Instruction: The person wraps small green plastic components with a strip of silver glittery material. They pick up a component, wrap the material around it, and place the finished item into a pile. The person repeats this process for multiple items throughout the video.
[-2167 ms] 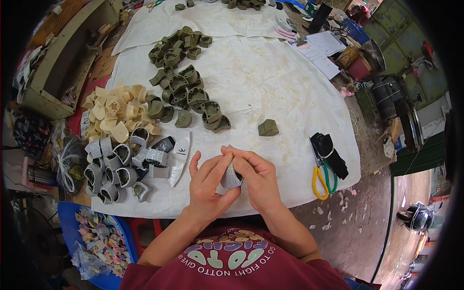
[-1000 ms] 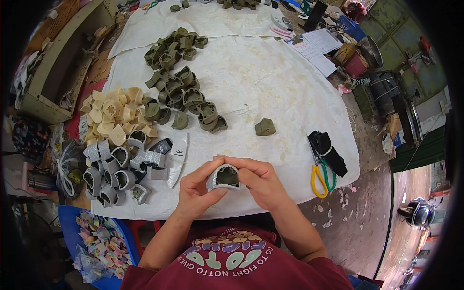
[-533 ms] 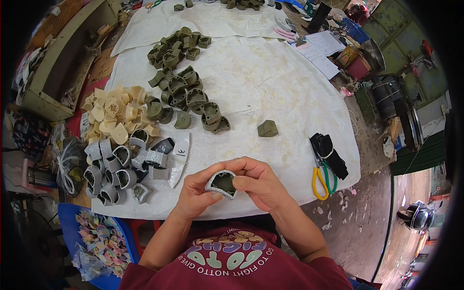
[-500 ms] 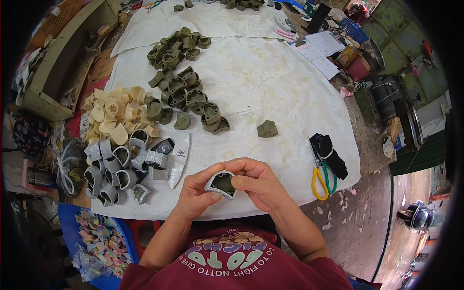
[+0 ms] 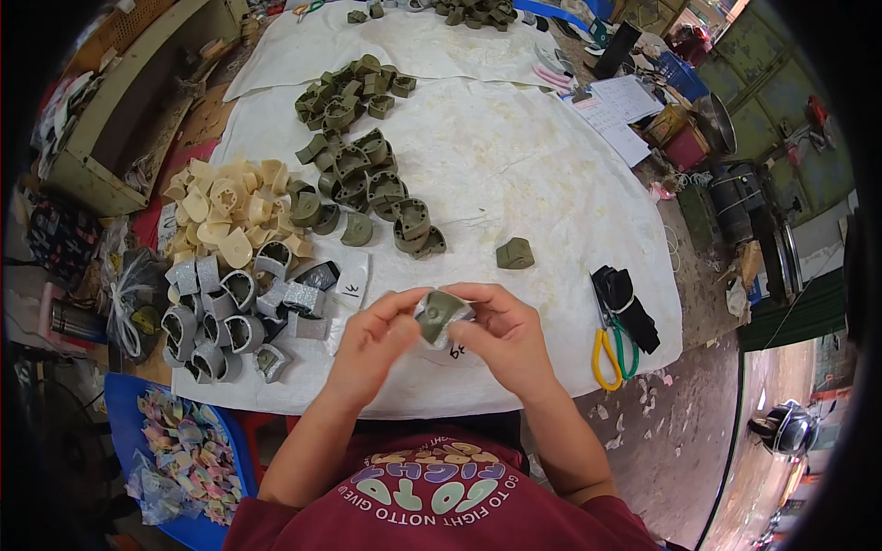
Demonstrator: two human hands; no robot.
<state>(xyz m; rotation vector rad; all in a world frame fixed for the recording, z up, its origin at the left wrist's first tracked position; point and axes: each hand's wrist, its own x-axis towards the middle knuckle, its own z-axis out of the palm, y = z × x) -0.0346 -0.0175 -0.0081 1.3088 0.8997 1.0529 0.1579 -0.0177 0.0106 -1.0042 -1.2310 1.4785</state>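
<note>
Both hands hold one olive-green moulded shoe heel with a glittery silver covering around its side; its green face is turned up. My left hand grips its left side, with the thumb in front and slightly blurred. My right hand closes on the right side, fingers behind and thumb at the lower edge. To the left lies a pile of silver-covered heels, hollow sides showing on several. Beyond it are cream-coloured moulded pieces and a long cluster of bare green heels. One green heel sits alone, ahead and right.
Scissors with yellow and green handles lie by a black cloth bundle near the table's right edge. A blue tub of colourful scraps stands low left. Papers lie far right, and white cloth covers the table.
The silver-covered heel has been turned: its hollow faced up before, and its green face shows now. My hands have moved slightly away from my body, and the whole view has shifted a little.
</note>
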